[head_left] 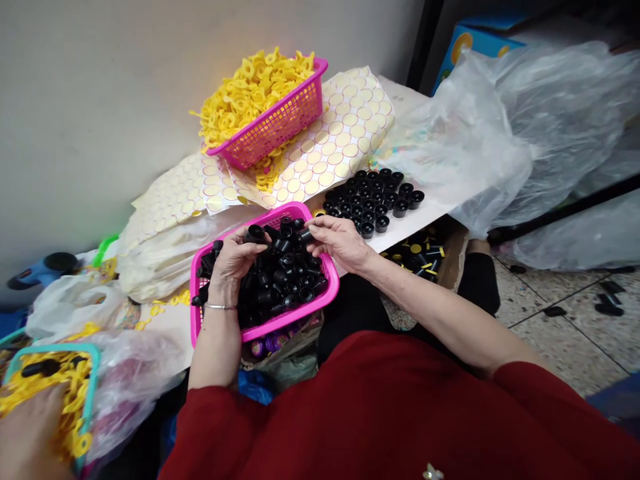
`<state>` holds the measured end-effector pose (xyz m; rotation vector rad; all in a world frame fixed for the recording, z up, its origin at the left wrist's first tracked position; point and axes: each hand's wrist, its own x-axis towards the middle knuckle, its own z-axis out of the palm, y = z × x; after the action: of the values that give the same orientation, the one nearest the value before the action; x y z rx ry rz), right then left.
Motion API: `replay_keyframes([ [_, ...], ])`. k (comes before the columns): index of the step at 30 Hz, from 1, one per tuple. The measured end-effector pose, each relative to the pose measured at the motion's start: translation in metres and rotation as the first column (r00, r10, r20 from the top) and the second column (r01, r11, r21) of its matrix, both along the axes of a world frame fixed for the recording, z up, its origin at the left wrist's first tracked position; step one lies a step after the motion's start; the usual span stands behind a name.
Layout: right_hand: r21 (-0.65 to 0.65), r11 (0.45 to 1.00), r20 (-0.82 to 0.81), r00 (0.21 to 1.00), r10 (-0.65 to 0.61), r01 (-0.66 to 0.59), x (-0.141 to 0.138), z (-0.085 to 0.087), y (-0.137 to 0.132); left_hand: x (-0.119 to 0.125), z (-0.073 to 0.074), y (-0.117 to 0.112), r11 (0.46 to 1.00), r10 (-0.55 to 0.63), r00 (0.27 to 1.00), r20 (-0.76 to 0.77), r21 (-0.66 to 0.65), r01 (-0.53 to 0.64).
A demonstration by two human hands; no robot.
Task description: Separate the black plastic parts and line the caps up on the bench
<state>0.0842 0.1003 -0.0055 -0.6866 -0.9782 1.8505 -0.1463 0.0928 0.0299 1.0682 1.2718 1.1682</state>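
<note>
A pink basket (197,313) full of small black plastic caps (283,283) sits in front of me. My left hand (235,260) hovers over its left side, fingers closed around a black cap (255,233). My right hand (337,240) is over the basket's far right corner, pinching another black cap (305,235). A thin bangle circles my left wrist. Both forearms come out of red sleeves.
Rows of upright black caps (375,200) stand on a white sheet behind the basket. A second pink basket (280,127) heaped with yellow rings rests on sticker sheets (345,133). A teal basket (60,350) of yellow rings and another person's hand (27,433) are at lower left. Plastic bags (525,127) lie right.
</note>
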Motion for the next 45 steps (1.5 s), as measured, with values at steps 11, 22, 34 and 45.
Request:
replay_keyframes([
  [11,0.084,0.996,-0.058,0.998,-0.006,0.011,-0.008,0.000,-0.012,0.026,0.001,-0.010,1.000,-0.021,0.968,-0.250,-0.014,0.018],
  [22,0.626,0.779,0.389,0.876,-0.287,-0.023,-0.019,-0.019,-0.018,0.044,-0.007,-0.021,0.987,-0.147,0.833,-0.533,-0.024,0.159],
  [34,0.838,0.532,0.415,0.489,-0.767,0.125,0.038,-0.002,-0.017,0.032,-0.026,-0.027,0.970,0.107,0.827,-0.552,0.242,0.037],
  [45,0.656,0.744,0.753,-0.047,-0.656,0.127,0.146,-0.092,0.036,0.012,-0.021,0.004,0.972,0.234,0.943,-0.238,0.075,-0.223],
])
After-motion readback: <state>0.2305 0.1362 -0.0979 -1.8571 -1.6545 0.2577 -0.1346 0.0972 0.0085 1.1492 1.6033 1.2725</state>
